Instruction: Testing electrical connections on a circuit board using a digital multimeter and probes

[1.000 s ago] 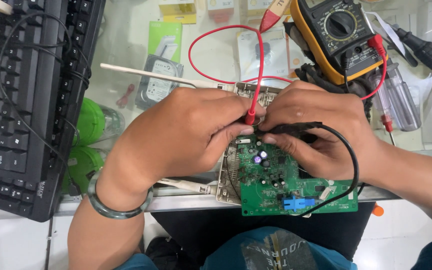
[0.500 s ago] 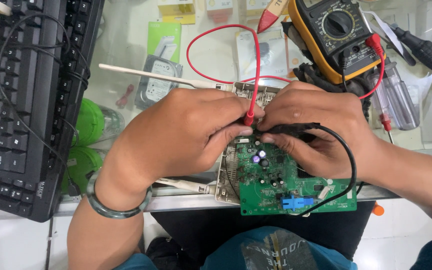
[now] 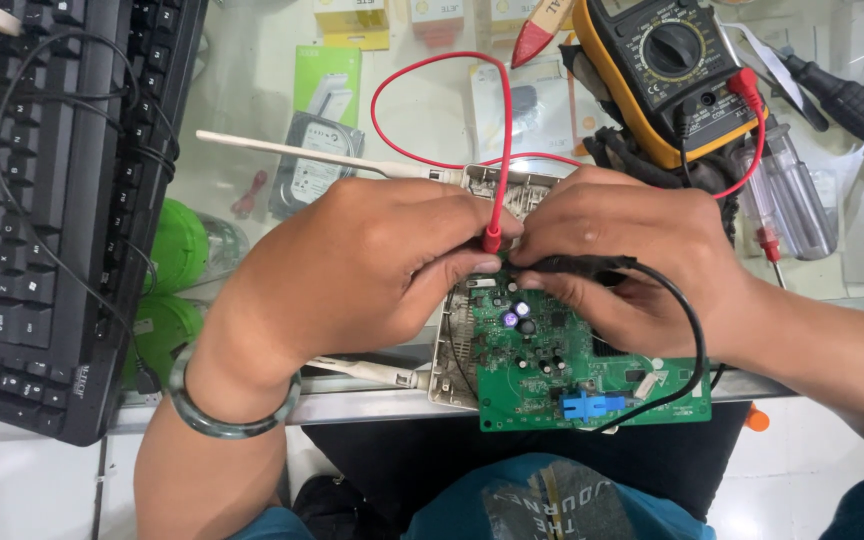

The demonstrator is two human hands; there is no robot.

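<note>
Green circuit board (image 3: 572, 370) jutting over the glass counter's (image 3: 252, 90) front edge, left hand (image 3: 362, 270) pinching the red probe (image 3: 493, 238) onto it, right hand (image 3: 632, 265) gripping the black probe (image 3: 577, 266), tips apparently touching solder points, yellow multimeter (image 3: 667, 70) behind the board, black keyboard (image 3: 42, 200) far left.

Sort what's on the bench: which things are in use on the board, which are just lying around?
In use:
left hand on red probe
right hand on black probe
green circuit board
yellow multimeter, leads plugged in

Lying about:
black keyboard
screwdrivers
green round things under the glass
</note>
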